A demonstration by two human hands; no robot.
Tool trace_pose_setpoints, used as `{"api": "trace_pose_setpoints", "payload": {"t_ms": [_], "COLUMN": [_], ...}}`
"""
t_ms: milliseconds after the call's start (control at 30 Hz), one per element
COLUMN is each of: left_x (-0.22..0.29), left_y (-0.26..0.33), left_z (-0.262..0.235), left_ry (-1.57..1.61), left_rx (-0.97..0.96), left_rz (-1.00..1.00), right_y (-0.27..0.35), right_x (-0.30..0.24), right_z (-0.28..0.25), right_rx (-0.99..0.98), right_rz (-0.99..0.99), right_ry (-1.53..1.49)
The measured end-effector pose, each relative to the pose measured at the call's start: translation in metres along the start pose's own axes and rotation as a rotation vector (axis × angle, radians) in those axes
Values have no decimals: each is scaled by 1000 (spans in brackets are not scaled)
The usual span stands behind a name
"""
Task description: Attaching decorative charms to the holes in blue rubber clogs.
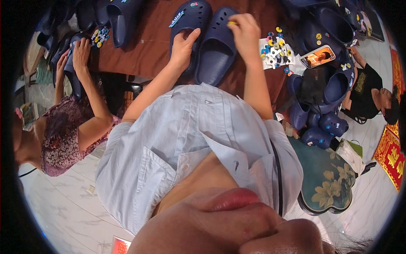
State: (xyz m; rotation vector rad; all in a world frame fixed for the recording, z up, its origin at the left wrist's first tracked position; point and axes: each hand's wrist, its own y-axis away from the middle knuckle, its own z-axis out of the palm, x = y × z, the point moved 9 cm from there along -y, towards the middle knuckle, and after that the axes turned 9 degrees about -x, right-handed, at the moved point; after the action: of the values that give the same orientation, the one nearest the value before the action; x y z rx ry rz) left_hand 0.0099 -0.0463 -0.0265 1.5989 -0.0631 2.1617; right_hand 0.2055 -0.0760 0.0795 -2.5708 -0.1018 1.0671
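A pair of dark blue clogs lies side by side on the brown cloth in front of me. My left hand [183, 51] grips the left clog [193, 17] at its foot opening, thumb up, some fingers hidden. That clog's upper bears a light blue lettered charm [176, 19] and a small round charm [194, 5]. Over the holed upper of the right clog [215, 54], my right hand [247, 33] pinches a small yellow shoe charm [231, 23]. To the right of that hand, a pile of mixed shoe charms [277, 51] sits on white paper.
A phone [318, 56] leans among several blue clogs [337, 87] at right. On the left, a co-worker [80, 127] handles a clog near another charm pile [100, 37]. Another person [367, 91] is at far right. A green flower-patterned stool [323, 169] stands below.
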Motion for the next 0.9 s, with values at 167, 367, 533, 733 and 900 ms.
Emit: {"api": "trace_pose_setpoints", "payload": {"t_ms": [167, 367, 533, 733, 900], "left_x": [2, 1, 0, -9, -22], "left_y": [-2, -6, -7, -11, -23], "left_z": [5, 5, 0, 11, 18], "left_ry": [-59, -43, -17, 278, 569], "left_rx": [-11, -13, -15, -33, -118], "left_rz": [-44, -21, -83, -73, -106], "right_y": [43, 60, 2, -64, -71], "right_x": [67, 80, 38, -31, -19], "right_z": [-50, -58, -36, 37, 122], "right_rx": [44, 19, 25, -151, -309], "right_rz": [266, 345, 115, -289, -479], "right_ry": [234, 507, 235, -24, 420]}}
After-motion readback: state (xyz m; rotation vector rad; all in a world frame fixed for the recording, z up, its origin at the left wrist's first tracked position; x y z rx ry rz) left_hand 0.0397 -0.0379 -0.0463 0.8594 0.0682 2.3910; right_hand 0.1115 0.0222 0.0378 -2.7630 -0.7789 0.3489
